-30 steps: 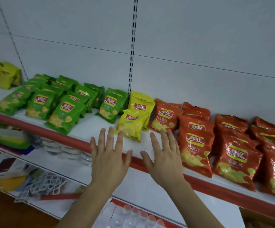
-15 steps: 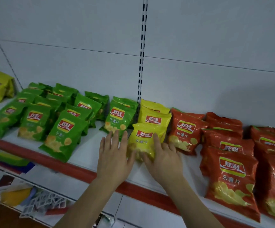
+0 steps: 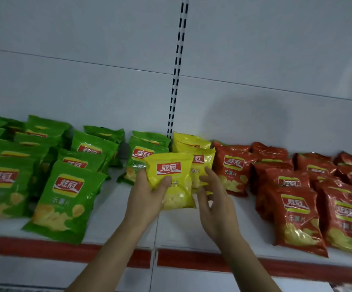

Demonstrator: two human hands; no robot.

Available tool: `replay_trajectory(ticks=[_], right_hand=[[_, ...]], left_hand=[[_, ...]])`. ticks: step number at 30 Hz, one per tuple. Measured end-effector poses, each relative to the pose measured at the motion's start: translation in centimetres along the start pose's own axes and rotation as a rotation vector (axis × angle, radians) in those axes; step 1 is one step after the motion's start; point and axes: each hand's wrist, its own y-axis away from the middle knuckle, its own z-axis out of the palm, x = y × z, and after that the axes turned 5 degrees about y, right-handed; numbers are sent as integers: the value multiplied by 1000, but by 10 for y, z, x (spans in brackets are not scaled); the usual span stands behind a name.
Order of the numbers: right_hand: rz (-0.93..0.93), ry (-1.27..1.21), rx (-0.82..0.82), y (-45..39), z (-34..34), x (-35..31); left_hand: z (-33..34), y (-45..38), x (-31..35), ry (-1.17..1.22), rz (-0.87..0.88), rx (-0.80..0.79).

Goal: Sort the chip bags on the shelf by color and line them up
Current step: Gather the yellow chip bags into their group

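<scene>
Yellow chip bag (image 3: 172,178) is gripped by left hand (image 3: 147,197); right hand (image 3: 215,205) hovers beside it, fingers loose.

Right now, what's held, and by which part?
Left hand grips the front yellow chip bag by its lower left side, thumb across the front. Right hand holds nothing, fingers open beside the bag.

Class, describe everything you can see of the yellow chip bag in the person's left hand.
The yellow chip bag is a glossy, crinkled foil-like packet with a red and white logo panel and pictured chips low on its front. It is held upright, facing the camera, above the white shelf. The left hand grips its lower left, thumb across the front; the right hand is at its right edge.
</scene>
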Motion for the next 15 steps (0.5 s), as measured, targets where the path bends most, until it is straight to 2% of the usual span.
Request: replay_trajectory(ticks=[4, 8, 11, 15], right_hand=[[56, 280, 107, -29, 7, 19], [49, 488, 94, -57, 27, 32], [129, 532, 10, -67, 37, 32], [36, 437, 116, -66, 36, 30]], left_hand=[[-16, -4, -7, 4, 13, 18], [-24, -6, -7, -12, 27, 50], [-30, -8, -7, -22, 29, 73], [-38, -16, -6, -101, 44, 141]])
